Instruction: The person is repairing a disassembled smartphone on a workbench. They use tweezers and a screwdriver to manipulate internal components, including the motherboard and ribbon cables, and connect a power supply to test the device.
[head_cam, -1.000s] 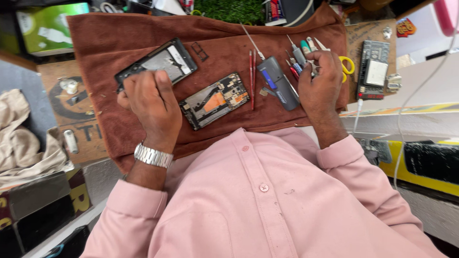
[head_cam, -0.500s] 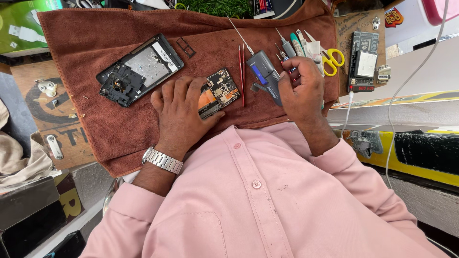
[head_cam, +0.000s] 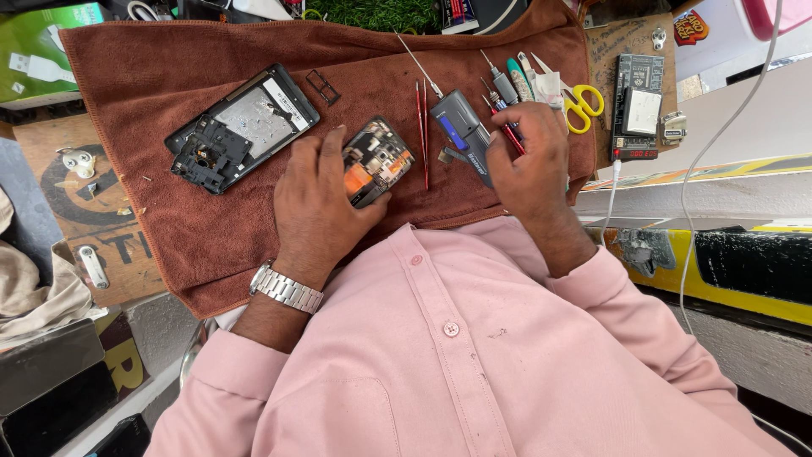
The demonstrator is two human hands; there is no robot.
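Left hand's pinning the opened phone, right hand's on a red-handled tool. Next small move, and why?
Probably bring the red-handled tool over to the opened phone. The left hand rests on its near edge with the internals exposed, while the right hand has its grip on the tool among the other tools, apart from the phone on the brown towel.

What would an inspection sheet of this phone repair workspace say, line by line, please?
Surface: brown terry towel spread over the bench.
Job's things: small opened phone body with orange part; red-handled screwdriver.
Clutter: black opened phone back shell, grey electric tool, yellow-handled scissors, thin red probes.
Grips: left hand rests on the phone body; right hand closes on the screwdriver.
Cables: white cable along the right side.
Surroundings: black tester board, green box.
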